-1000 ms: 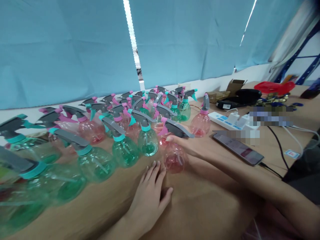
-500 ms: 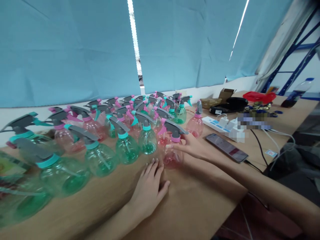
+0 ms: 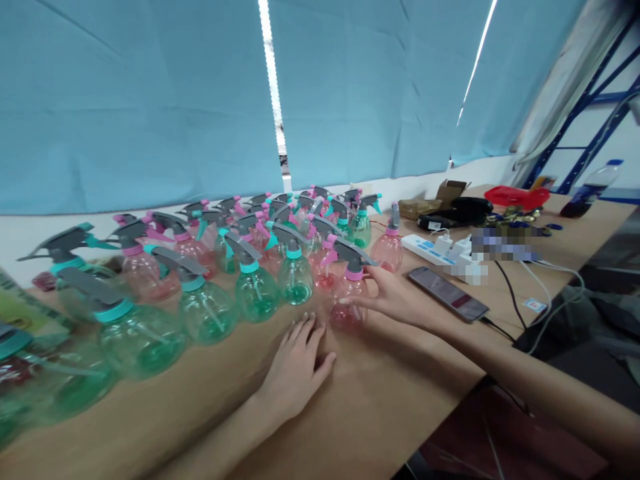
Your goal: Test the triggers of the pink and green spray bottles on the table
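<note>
Many trigger spray bottles point(image 3: 295, 279) stand grouped on the counter point(image 3: 360, 400), which I judge finished, leaving the pink spray bottle point(image 3: 350, 289), upright at front, within the curved right hand point(image 3: 397, 300), pinch indeterminable; left hand point(image 3: 295, 370) flat, grip spread.

Spray bottles point(image 3: 257, 293) stand on the table point(image 3: 365, 393) — left of a phone point(image 3: 447, 294), with a power strip point(image 3: 425, 248) just behind it.

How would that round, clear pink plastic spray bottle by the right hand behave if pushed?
The round, clear pink plastic spray bottle is probably light: its walls look thin. It may be slippery, looking smooth and shiny. Pushed high, it might tip, as its grey trigger head juts out sideways.
</note>
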### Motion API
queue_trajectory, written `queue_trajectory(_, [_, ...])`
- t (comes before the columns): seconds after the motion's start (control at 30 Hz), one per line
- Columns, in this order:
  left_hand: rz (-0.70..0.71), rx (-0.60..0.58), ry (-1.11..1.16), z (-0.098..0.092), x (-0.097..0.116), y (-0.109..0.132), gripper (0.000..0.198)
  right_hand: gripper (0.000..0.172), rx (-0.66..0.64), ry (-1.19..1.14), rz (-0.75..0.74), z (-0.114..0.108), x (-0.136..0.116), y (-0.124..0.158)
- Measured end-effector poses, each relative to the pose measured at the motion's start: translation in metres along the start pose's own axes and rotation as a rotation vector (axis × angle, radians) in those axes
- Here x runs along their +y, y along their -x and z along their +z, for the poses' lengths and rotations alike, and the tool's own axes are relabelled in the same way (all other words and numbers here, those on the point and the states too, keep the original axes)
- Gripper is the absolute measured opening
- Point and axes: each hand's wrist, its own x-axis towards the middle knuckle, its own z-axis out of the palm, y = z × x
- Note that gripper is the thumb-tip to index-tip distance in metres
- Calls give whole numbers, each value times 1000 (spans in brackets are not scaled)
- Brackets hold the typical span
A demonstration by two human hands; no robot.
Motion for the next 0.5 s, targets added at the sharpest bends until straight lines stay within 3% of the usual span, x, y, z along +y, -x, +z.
queue_trajectory(0.1, [14, 4, 0, 1, -2, 0, 44, 47, 28, 18, -61, -4, 25, 0])
queue_trajectory(0.23, [27, 28, 5, 4, -5, 0, 44, 43, 58, 80, -5, -17, 53, -1])
queue_trajectory(0.5, [-1, 23, 19, 8, -6, -5, 46, 44, 93, 98, 42, -21, 78, -20])
